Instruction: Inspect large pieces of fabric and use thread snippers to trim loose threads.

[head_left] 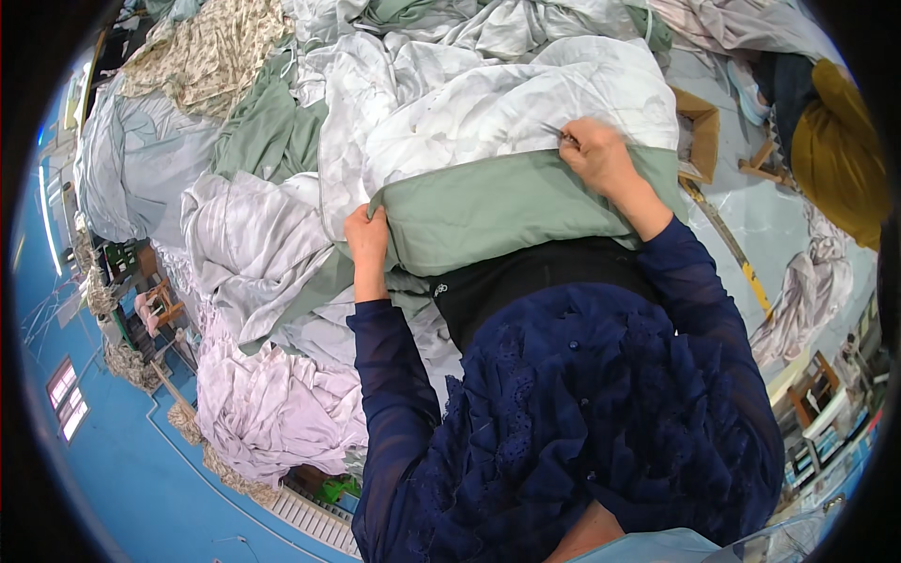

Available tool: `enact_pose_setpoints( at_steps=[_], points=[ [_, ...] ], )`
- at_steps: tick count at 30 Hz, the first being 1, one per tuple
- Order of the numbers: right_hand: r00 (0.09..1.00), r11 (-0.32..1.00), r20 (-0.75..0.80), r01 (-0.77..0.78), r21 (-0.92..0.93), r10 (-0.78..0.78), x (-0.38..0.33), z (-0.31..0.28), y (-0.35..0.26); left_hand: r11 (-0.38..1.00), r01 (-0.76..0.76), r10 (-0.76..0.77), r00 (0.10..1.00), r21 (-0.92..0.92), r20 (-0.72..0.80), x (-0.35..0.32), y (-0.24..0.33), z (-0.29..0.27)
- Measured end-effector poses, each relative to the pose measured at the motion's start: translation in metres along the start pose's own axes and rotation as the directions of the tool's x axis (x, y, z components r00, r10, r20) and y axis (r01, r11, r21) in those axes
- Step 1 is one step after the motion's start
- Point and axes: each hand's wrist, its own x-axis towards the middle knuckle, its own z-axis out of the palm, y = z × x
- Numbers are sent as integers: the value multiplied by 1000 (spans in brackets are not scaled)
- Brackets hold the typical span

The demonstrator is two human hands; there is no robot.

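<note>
Across my lap lies a wide green fabric band [507,202], joined to a large white patterned cloth [469,108] that spreads away from me. My left hand [367,235] is closed on the left edge of the green band, thumb and fingers pinching it. Above the band's seam, toward the right, my right hand [601,164] is closed around a small pointed metal tool [552,129]. Its tip points left over the white cloth. The hand is slightly blurred, and the fingers hide most of the tool, so its exact kind cannot be told.
Crumpled white-grey cloth [249,239], green cloth [277,127] and pale pink cloth [272,403] are heaped on the left. A beige patterned cloth [206,52] lies at the far left. On the right are a cardboard box [702,141], a yellow strip [741,258] and mustard cloth [840,155].
</note>
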Motion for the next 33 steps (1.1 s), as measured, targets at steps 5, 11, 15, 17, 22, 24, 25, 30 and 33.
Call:
enact_pose_setpoints(
  at_steps=[5, 11, 15, 17, 22, 24, 25, 30, 33],
  points=[
    [995, 990, 6, -96, 105, 96, 3, -8, -1, 999, 13, -13, 1000, -50, 4, 2, -6, 2],
    [997, 989, 46, 52, 136, -59, 3, -12, -9, 998, 11, -11, 1000, -54, 3, 2, -8, 2],
    [990, 991, 69, 129, -40, -127, 0, -8, -13, 999, 12, -12, 1000, -40, 1, 4, -12, 4],
    [986, 985, 98, 144, -100, -134, -3, -4, -8, 999, 10, -10, 1000, -46, 0, 4, -12, 5],
    [1000, 1000, 7, -1, 12, 1, -2, -5, -3, 999, 1, -2, 1000, -39, -13, 4, -11, 5],
    [999, 999, -38, -15, 39, 16, -2, -6, -6, 1000, 11, -12, 1000, -14, -5, 3, -9, 4],
    [996, 997, -83, -27, 66, 33, -2, -6, -6, 1000, 12, -12, 1000, -14, -5, 3, -9, 4],
    [954, 985, -273, -86, 152, 125, 0, -8, -1, 1000, 2, -3, 1000, -22, -5, 4, -11, 4],
    [922, 953, -310, -150, 264, 231, -1, -12, -4, 997, 34, -34, 999, -75, 2, 4, -10, 4]
  ],
)
